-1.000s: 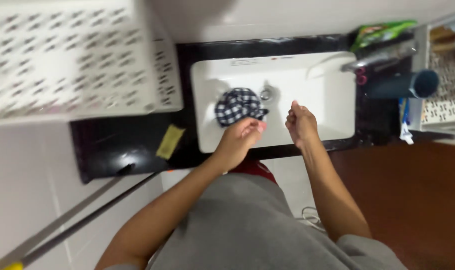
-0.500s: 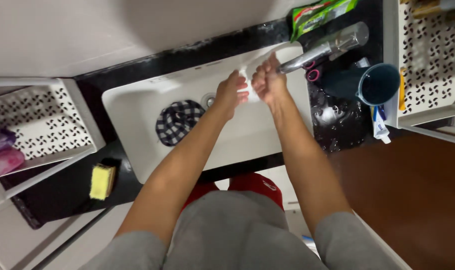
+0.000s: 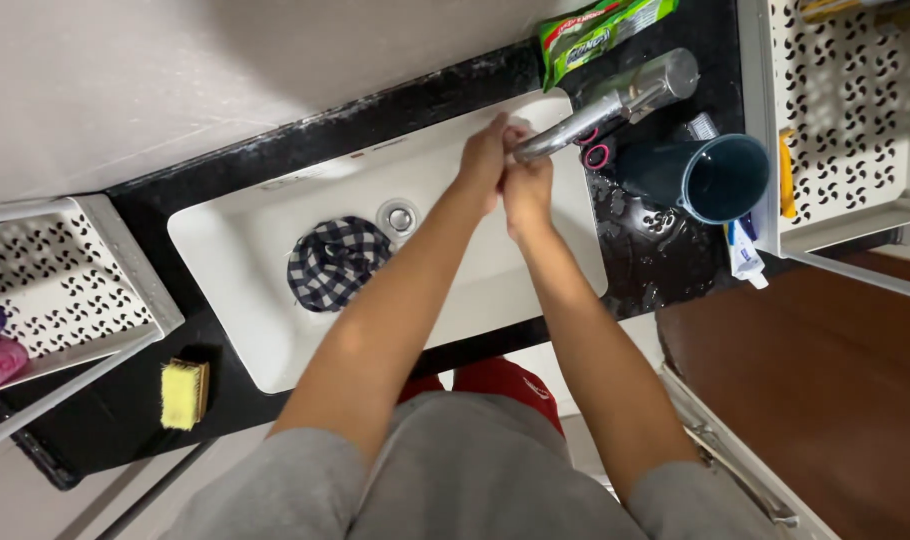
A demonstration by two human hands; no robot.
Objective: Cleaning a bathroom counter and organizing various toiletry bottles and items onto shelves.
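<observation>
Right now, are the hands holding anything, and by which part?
Nothing visible: the left hand and right hand are pressed together under the faucet spout; anything between the palms is hidden.

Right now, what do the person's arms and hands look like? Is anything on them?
Both arms are bare from the short grey sleeves down. The left hand and right hand wear no gloves, rings, watch or bracelets that show.
</observation>
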